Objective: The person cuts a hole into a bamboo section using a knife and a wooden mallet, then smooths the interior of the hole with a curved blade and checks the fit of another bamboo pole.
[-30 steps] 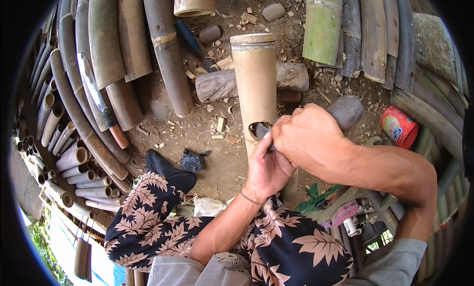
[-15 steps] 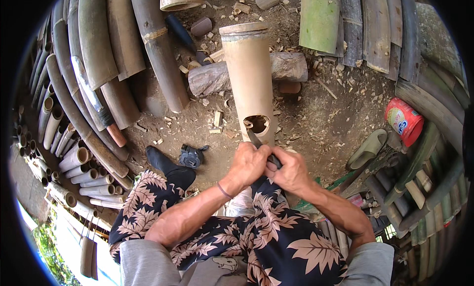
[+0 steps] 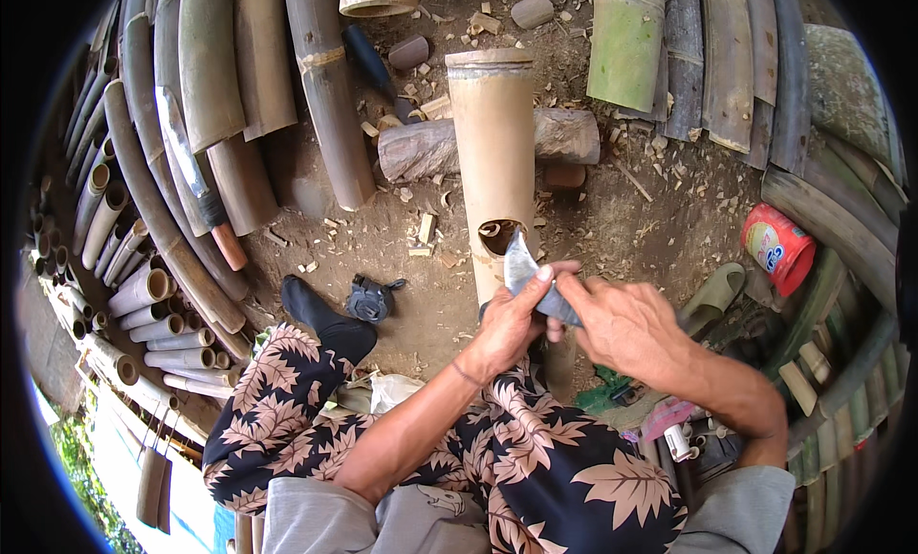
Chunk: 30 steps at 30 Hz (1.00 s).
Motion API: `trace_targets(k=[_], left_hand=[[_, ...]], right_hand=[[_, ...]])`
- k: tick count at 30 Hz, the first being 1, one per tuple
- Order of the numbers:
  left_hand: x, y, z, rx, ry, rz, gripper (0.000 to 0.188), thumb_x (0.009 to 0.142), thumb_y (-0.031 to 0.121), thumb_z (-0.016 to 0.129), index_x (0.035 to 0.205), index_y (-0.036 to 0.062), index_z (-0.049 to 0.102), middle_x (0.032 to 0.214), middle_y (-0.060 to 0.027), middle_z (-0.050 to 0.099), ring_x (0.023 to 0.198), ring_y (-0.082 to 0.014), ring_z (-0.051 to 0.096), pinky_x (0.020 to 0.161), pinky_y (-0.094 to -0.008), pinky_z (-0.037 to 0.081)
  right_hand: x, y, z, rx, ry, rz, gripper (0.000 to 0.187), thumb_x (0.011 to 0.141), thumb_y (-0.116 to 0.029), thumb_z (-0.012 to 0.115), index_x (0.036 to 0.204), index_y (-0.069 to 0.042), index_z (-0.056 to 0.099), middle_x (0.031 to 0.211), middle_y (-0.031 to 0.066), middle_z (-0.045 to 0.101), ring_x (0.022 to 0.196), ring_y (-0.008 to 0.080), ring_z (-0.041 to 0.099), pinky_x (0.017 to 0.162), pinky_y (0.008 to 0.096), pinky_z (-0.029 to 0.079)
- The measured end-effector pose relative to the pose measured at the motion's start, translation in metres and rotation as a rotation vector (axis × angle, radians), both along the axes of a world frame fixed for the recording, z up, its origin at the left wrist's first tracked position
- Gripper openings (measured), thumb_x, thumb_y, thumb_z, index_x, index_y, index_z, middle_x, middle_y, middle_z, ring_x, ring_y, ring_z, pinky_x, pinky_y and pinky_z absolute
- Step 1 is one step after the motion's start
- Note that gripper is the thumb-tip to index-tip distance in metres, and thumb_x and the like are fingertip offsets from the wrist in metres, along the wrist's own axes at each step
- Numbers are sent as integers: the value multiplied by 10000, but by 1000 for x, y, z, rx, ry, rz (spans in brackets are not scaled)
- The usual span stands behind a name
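A pale bamboo tube (image 3: 492,133) lies lengthwise before me, its far part propped on a short log. Near its close end is an oval cut-out (image 3: 499,237) with curled shavings inside. A knife (image 3: 521,264) has its broad grey blade turned flat, the tip at the rim of that hole. My right hand (image 3: 631,326) is closed around the dark handle end. My left hand (image 3: 512,329) is closed at the blade, its thumb pressed on the metal; its other fingers are partly hidden beside the tube.
The log (image 3: 411,152) lies crosswise amid wood chips. Bamboo lengths (image 3: 215,76) crowd the left, others the right. A long blade with a wooden handle (image 3: 227,245) leans at left. Around me are a black device (image 3: 371,299), a red container (image 3: 779,250) and a green shoe (image 3: 712,298).
The knife has turned to show its blade flat, its tip slightly higher and farther right. My right hand and elbow have swung out to the right; the left hand has shifted slightly right.
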<state>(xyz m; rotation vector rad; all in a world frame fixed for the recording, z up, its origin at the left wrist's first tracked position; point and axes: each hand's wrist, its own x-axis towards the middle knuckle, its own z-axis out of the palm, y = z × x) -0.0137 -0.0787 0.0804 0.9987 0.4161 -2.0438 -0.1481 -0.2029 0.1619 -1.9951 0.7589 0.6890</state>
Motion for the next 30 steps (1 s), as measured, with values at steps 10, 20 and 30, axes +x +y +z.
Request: trace_targets(k=[10, 20, 30], left_hand=[[-1, 2, 6, 191, -64, 43, 413, 1033, 297, 527, 1278, -28, 602, 857, -103, 687, 659, -166, 637, 596, -296, 525], [66, -22, -7, -65, -901, -941, 392, 965, 265, 571, 839, -84, 698, 558, -61, 559, 493, -144, 544, 439, -305, 417], [-26, -19, 17, 264, 364, 451, 376, 1032, 391, 517, 1177, 54, 596, 747, -18, 594, 710, -156, 576, 714, -320, 483]], right_hand=[[4, -9, -32, 249, 23, 1, 271, 809, -160, 682, 1058, -91, 602, 691, 163, 666, 640, 393, 664, 580, 478, 527], [50, 104, -52, 297, -279, -1027, 421, 823, -125, 655, 1198, 32, 546, 904, 273, 680, 828, 451, 686, 725, 460, 554], [36, -73, -26, 73, -54, 462, 232, 725, -156, 692, 917, -27, 692, 742, 181, 690, 713, 341, 699, 599, 437, 550]])
